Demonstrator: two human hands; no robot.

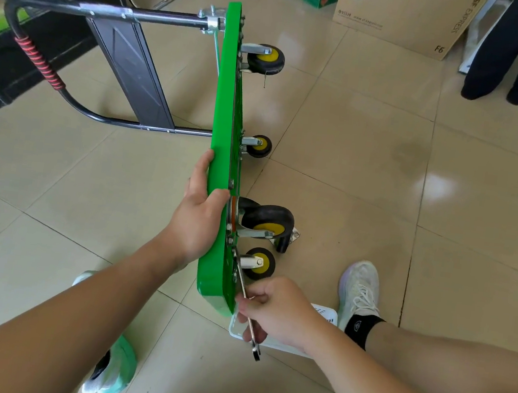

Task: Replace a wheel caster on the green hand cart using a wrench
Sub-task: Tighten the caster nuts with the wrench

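Two hands at work: one green cart point(224, 120) held by the left hand point(199, 208). It carries four casters point(266, 58) point(259, 145) point(267, 223) point(259, 263). One wrench point(254, 347) in the right hand point(276, 309), one white tray point(325, 314) under it.

- Cart point(223, 126): glossy green painted metal.
- Wrench point(253, 342): bright bare metal.
- Wheels point(263, 218): matt black rubber, yellow hubs.
- Floor point(357, 126): glossy beige tile.
- Box point(403, 21): matt cardboard.

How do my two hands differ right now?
The left hand grips the edge of the green cart; the right hand grips the wrench, whose head is at the nearest caster. The left hand is farther up the cart; the right hand is at its near corner. Both hold something.
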